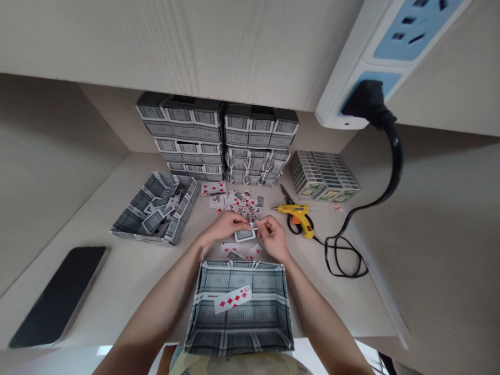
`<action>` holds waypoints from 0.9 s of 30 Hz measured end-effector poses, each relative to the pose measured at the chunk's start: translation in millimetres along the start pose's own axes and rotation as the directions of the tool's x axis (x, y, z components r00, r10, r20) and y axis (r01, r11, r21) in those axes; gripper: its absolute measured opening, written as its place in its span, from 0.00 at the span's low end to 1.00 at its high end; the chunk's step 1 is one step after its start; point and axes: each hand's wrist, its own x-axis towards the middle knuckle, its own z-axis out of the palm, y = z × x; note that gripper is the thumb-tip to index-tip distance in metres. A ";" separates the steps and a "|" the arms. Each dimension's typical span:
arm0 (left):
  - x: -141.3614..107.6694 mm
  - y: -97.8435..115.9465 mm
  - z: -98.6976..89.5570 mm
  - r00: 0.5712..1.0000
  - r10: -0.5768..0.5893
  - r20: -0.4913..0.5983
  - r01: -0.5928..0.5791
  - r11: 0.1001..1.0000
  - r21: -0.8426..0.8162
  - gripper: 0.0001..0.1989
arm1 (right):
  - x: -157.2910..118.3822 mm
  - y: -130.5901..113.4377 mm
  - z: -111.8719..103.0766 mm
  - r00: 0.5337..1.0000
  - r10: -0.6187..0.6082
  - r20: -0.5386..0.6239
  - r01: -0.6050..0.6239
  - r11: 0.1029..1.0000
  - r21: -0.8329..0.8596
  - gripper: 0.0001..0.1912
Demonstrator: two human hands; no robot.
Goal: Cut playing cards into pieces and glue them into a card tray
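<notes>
A playing card (245,235), grey-patterned back upward, lies between my two hands in the middle of the desk. My left hand (230,225) is closed on its upper left side, with fingertips on the card. My right hand (272,237) pinches at the card's right end, where a small pale piece shows by the fingertips. Whether that piece is a folded edge or a separate strip I cannot tell. Beyond the hands is a loose heap of cards and card pieces (237,199). Closer in, cut strips (228,247) lie by an open box made of cards (238,325), which holds a diamond strip (233,299).
Left stands another card-built tray (135,219) with card pieces inside, and a black phone (58,297). Stacked card boxes (187,127) line the back. Right are a yellow glue gun (299,211), scissors (294,225), packed decks (322,174), and a black cord (394,172) from a power strip (361,78).
</notes>
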 end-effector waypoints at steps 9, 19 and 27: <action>-3.4 1.0 1.4 0.995 0.103 0.005 -0.103 0.990 0.098 0.22 | -1.1 0.9 3.7 0.999 0.021 0.024 -0.022 0.999 0.046 0.14; -6.7 1.0 2.0 0.990 0.141 0.016 -0.142 0.981 0.129 0.21 | -0.3 -1.1 6.5 0.993 0.085 0.087 -0.101 0.975 0.200 0.15; -7.4 1.7 4.4 0.992 0.130 0.002 -0.129 0.985 0.117 0.22 | 1.3 1.2 4.9 0.983 0.136 0.121 -0.161 0.959 0.232 0.16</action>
